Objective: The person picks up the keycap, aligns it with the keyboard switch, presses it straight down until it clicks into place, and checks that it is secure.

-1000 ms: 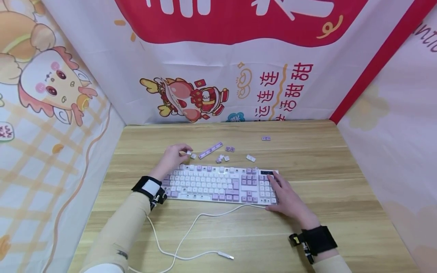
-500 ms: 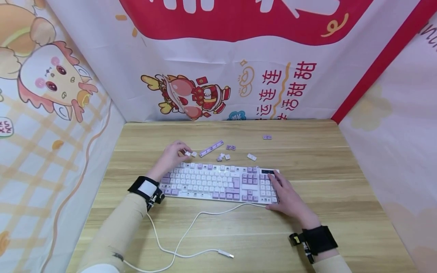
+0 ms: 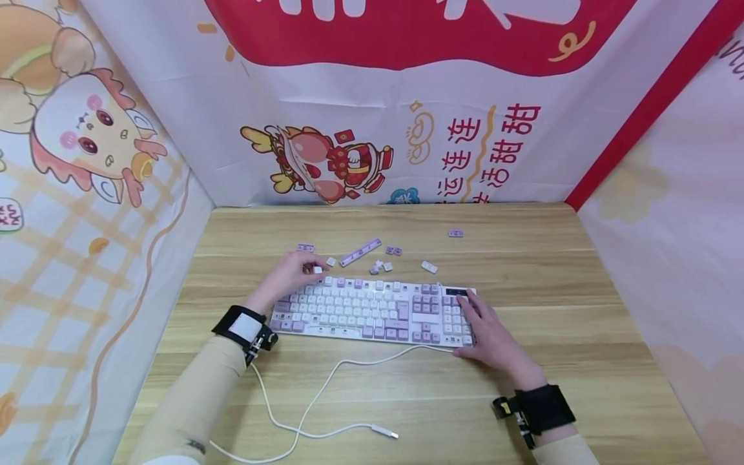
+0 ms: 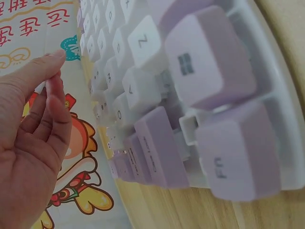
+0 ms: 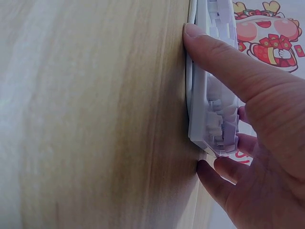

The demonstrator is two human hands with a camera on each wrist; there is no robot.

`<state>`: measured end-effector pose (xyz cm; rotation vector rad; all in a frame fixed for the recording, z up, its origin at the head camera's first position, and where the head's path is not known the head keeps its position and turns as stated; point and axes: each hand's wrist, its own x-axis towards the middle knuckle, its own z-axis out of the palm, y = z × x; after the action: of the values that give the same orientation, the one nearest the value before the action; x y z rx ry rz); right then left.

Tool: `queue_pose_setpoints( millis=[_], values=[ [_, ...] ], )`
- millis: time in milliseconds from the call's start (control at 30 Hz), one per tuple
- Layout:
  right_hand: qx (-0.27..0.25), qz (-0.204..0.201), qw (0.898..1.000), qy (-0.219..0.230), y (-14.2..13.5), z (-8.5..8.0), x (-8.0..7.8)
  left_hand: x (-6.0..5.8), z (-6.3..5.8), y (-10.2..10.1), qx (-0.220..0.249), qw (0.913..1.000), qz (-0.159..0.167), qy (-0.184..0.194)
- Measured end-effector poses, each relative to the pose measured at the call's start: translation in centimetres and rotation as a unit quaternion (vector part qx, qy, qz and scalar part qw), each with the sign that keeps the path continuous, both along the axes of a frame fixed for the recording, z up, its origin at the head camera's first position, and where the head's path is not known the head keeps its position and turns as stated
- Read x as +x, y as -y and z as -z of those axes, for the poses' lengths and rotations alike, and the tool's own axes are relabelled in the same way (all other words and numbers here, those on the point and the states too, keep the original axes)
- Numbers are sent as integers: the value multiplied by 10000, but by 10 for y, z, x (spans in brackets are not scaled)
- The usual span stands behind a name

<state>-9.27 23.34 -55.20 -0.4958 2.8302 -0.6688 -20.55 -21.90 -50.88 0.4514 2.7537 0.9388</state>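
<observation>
A white and purple keyboard (image 3: 349,310) lies on the table, with bare switches showing where some keys have no caps. Just behind its back left edge, my left hand (image 3: 293,271) pinches a small white keycap (image 3: 317,270) between thumb and fingers. In the left wrist view that hand (image 4: 35,109) is beside the keyboard's left end, and its fingertips mostly hide the keycap. My right hand (image 3: 494,336) holds the keyboard's right end. The right wrist view shows its thumb (image 5: 209,47) against the front edge and the other fingers around the end.
Behind the keyboard lie a long purple spacebar keycap (image 3: 360,252), a loose white keycap (image 3: 330,261), paired purple keycaps (image 3: 393,250) and a white oblong keycap (image 3: 429,267). More purple keycaps (image 3: 305,247) (image 3: 456,233) lie farther back. A white USB cable (image 3: 325,381) loops in front.
My left hand has moved toward the keyboard's back edge with the white keycap, uncovering purple keycaps behind it. The right hand has stayed on the keyboard's right end.
</observation>
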Motion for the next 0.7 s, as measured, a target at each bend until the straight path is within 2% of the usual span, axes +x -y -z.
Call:
queue_pose_setpoints(
  millis=[167, 367, 467, 700],
  values=[
    [9, 13, 10000, 37, 0, 1, -1, 6, -2, 1, 29, 9998, 207, 72],
    [-121, -15, 9999, -77, -2, 0, -1, 16, -10, 3, 282, 9981, 455, 310],
    [-116, -6, 9999, -60, -2, 0, -1, 20, -13, 4, 317, 9978, 545, 217],
    [-73, 17, 9999, 93, -2, 0, -1, 32, -18, 5, -4, 9969, 750, -245]
  ],
)
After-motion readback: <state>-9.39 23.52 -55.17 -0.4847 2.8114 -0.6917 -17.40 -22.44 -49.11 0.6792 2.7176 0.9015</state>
